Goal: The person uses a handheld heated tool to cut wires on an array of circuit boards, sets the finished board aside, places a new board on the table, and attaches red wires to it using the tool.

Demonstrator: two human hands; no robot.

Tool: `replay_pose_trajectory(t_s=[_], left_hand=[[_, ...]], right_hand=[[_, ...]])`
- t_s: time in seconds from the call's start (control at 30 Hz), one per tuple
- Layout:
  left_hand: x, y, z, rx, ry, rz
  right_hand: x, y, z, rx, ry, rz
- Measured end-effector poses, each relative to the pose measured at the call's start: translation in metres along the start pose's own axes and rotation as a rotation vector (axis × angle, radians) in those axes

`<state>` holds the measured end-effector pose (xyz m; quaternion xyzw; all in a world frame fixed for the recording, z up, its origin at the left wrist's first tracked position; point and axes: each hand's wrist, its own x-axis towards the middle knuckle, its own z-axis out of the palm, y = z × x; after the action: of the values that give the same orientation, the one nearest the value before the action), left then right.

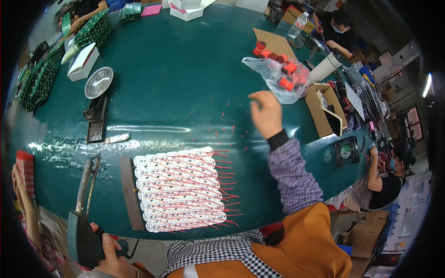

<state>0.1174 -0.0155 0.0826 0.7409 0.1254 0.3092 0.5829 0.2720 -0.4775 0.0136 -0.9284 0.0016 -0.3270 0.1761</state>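
My left hand (113,252) is wrapped round the handle of a dark green soldering gun (83,241), whose long metal tip points up over the table's near left edge. My right hand (266,113), in a purple patterned sleeve, is reached out over the table. Its thumb stands apart from the bent fingers, and nothing shows in it. Below and left of it, small red scraps (217,133) are scattered. Close in front of me lies a panel of joined round white boards (181,190), with thin red wires running across and sticking out on its right. A dark flat bar (131,193) lies along its left side.
Ahead of my right hand, red wire spools (288,68) lie on a clear plastic bag (264,69). A cardboard box (324,111) stands to the right. At left are a metal bowl (99,82), a black holder (97,123) and green board stacks (39,85). Other people work around the table.
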Motion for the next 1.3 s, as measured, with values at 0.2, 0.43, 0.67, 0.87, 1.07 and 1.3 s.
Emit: replay_pose_trajectory(t_s=[0.2,0.43,0.67,0.87,1.07,1.3], left_hand=[[-0.017,-0.009,0.006,0.013,-0.186,-0.12],[-0.024,0.0,0.017,0.012,-0.144,-0.138],[-0.026,0.012,0.039,-0.067,-0.16,-0.187],[-0.032,0.017,0.046,-0.141,-0.15,-0.269],[-0.029,0.027,0.05,-0.322,-0.231,-0.231],[-0.014,0.027,0.075,-0.473,-0.334,-0.29]], right_hand=[[0.046,0.177,-0.006,-0.456,0.049,0.121],[0.049,0.18,-0.002,-0.561,-0.193,0.283],[0.041,0.048,-0.038,0.716,-0.192,0.469],[0.027,-0.055,-0.05,1.485,-0.426,0.622],[-0.009,-0.125,-0.036,1.871,-0.618,0.812],[-0.042,-0.184,-0.023,2.054,-0.602,1.153]])
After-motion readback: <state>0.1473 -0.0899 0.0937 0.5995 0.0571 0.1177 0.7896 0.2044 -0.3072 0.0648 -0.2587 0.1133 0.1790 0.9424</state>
